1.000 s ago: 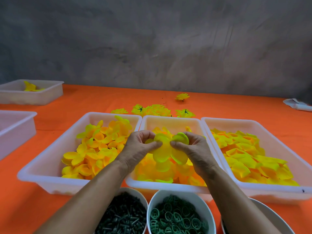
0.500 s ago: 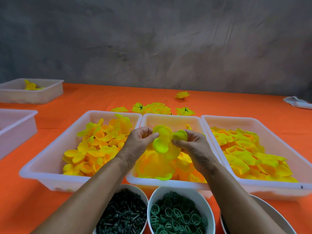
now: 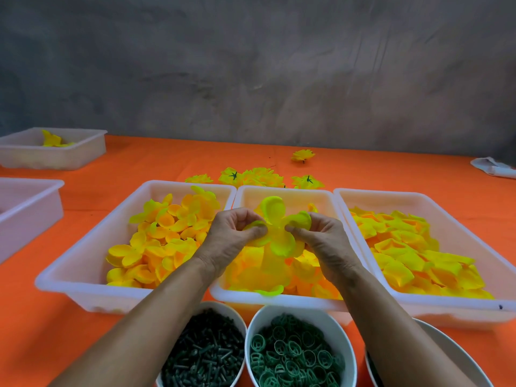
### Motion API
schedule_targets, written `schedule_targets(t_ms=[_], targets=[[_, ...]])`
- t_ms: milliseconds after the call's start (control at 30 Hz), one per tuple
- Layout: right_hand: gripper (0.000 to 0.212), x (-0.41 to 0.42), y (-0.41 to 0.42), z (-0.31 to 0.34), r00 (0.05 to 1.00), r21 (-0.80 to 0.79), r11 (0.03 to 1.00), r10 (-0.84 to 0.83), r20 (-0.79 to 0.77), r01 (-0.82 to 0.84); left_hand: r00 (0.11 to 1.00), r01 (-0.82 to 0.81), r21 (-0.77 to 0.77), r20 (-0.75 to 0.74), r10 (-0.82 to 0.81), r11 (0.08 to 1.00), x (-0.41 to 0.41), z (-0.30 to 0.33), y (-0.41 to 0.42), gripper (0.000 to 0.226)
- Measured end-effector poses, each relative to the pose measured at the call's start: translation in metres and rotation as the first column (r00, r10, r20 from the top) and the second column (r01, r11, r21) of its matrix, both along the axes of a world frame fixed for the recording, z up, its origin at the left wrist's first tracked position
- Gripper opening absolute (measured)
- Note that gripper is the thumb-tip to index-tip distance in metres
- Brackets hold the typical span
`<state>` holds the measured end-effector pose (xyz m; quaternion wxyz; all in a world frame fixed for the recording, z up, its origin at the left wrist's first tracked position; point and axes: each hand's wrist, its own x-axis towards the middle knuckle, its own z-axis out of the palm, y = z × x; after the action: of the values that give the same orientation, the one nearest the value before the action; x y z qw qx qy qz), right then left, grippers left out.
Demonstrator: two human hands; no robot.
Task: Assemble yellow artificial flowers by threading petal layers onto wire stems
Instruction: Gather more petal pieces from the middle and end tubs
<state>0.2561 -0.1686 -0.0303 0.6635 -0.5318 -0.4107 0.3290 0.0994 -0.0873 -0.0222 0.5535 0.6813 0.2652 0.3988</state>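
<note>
Both hands hold one yellow-green petal layer (image 3: 275, 230) above the middle tray (image 3: 279, 298) of petals: the left hand (image 3: 234, 238) pinches its left lobe, the right hand (image 3: 321, 241) pinches its right lobe. Finished flowers (image 3: 257, 177) lie on the orange bench (image 3: 167, 160) behind the trays.

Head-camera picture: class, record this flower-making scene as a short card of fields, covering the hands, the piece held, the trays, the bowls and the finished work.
Left hand: left hand pinches the petal layer
Right hand: right hand pinches its other side
Held piece: yellow-green fabric petal layer, above the middle white plastic tray
Trays: three white trays of yellow petals side by side
Bowls: white bowl of dark green plastic pegs; white bowl of green plastic rings
Finished work: yellow assembled flowers on the orange tablecloth
</note>
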Motion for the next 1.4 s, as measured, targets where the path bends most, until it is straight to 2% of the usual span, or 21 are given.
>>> schedule_targets(t_ms=[200,300,433,467,533,600,767,933,1133,1300,1400], targets=[[0.023,-0.0013,0.0006,-0.0003,0.999,-0.005,0.999,0.038,-0.033,-0.039,0.999,-0.028,-0.025,0.044,0.030,0.999,0.0012,0.0003,0.0003,0.015],[0.025,-0.0006,0.0007,-0.0003,0.995,-0.058,0.993,0.101,-0.010,-0.102,0.997,-0.047,-0.040,0.063,0.050,0.998,0.0017,0.0004,0.0003,0.013],[0.056,-0.0017,0.0015,0.0024,0.985,-0.144,0.974,0.175,-0.007,-0.174,0.995,-0.063,-0.054,0.079,0.067,0.997,0.0017,0.0003,0.0005,0.010],[0.054,-0.0017,0.0013,0.0025,0.981,-0.132,0.972,0.194,-0.001,-0.192,0.995,-0.064,-0.054,0.079,0.069,0.996,0.0013,0.0001,0.0007,0.010],[0.034,-0.0028,-0.0010,0.0028,0.977,-0.085,0.975,0.209,0.042,-0.205,0.995,-0.052,-0.051,0.077,0.056,0.997,0.0009,-0.0008,0.0014,0.010],[0.025,-0.0026,-0.0015,0.0020,0.987,-0.050,0.987,0.154,0.041,-0.152,0.996,-0.024,-0.060,0.082,0.029,0.998,0.0010,-0.0011,0.0014,0.011],[0.023,0.0004,0.0002,0.0029,0.997,-0.053,0.999,-0.018,-0.073,0.014,0.998,0.044,-0.089,0.046,-0.040,0.995,-0.0002,0.0003,0.0007,0.031],[0.019,0.0028,0.0008,0.0023,0.992,-0.060,0.998,-0.033,-0.122,0.026,1.000,0.000,-0.021,-0.016,0.000,1.000,-0.0034,-0.0002,0.0027,0.031],[0.017,0.0032,0.0013,0.0023,0.989,-0.053,0.998,-0.044,-0.141,0.037,0.998,-0.059,-0.074,-0.004,0.059,0.996,-0.0031,0.0006,0.0041,0.034],[0.017,0.0046,0.0034,0.0017,0.983,-0.035,0.999,-0.031,-0.182,0.025,0.998,-0.061,-0.087,0.006,0.062,0.994,-0.0022,-0.0025,0.0054,0.017],[0.030,0.0058,0.0037,0.0020,0.973,-0.035,0.997,0.053,-0.224,-0.062,0.998,-0.034,-0.070,0.042,0.036,0.997,-0.0015,-0.0032,0.0055,0.005]])
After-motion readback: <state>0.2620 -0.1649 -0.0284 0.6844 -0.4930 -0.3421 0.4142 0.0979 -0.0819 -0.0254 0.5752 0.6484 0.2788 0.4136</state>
